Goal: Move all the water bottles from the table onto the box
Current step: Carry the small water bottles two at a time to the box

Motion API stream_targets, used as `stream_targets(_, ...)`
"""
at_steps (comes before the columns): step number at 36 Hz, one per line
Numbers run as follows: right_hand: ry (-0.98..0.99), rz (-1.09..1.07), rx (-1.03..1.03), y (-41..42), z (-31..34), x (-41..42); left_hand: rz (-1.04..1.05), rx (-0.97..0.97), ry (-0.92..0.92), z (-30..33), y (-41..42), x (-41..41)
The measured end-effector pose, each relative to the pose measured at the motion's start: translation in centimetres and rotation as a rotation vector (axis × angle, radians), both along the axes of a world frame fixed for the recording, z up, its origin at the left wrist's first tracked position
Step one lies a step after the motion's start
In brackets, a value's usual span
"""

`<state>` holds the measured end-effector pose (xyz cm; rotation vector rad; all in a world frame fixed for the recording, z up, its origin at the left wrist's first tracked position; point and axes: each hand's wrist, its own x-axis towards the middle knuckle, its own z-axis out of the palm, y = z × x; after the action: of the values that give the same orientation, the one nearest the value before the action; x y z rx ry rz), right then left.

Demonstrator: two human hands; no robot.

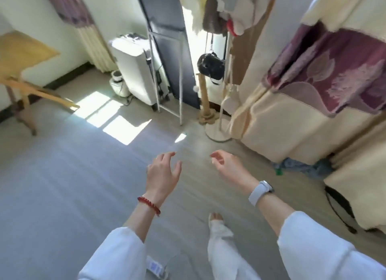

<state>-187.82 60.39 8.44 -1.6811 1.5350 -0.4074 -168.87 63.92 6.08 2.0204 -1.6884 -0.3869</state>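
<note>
Hanging over the floor (62, 185), the left hand (161, 171) spreads its fingers, holding nothing. The right hand (226, 164) is empty too, fingers loosely curled.

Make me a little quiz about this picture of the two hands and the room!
1. True or false: the left hand holds a bottle.
2. Which wrist wears the watch? A) left B) right
3. Fill in: the red bracelet is on the ___ wrist.

Key: 1 false, both the left hand and the right hand are empty with loose fingers; 2 B; 3 left.
</note>
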Motion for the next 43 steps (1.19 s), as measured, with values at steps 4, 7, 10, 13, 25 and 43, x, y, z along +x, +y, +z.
stream_targets(4,0.076,0.227,-0.066,-7.5,-0.8,9.0,0.134,0.016,-0.05,-0.4,-4.4,8.1)
stream_targets(7,0.081,0.365,-0.126,-14.0,-0.9,15.6,0.241,0.024,-0.06,0.4,-9.0,14.0)
stream_targets(10,0.079,0.491,-0.16,-20.4,0.3,22.4,0.354,0.021,-0.057,1.9,-13.9,19.9)
stream_targets(13,0.054,0.568,-0.219,-25.9,1.6,29.1,0.442,0.015,-0.045,3.5,-18.1,25.3)
stream_targets(25,-0.038,0.846,-0.212,-37.5,2.1,56.0,0.795,-0.008,0.03,4.7,-25.7,48.3)
stream_targets(43,-0.138,0.864,-0.237,-53.1,5.3,101.4,0.918,-0.14,0.059,8.2,-39.5,92.7)
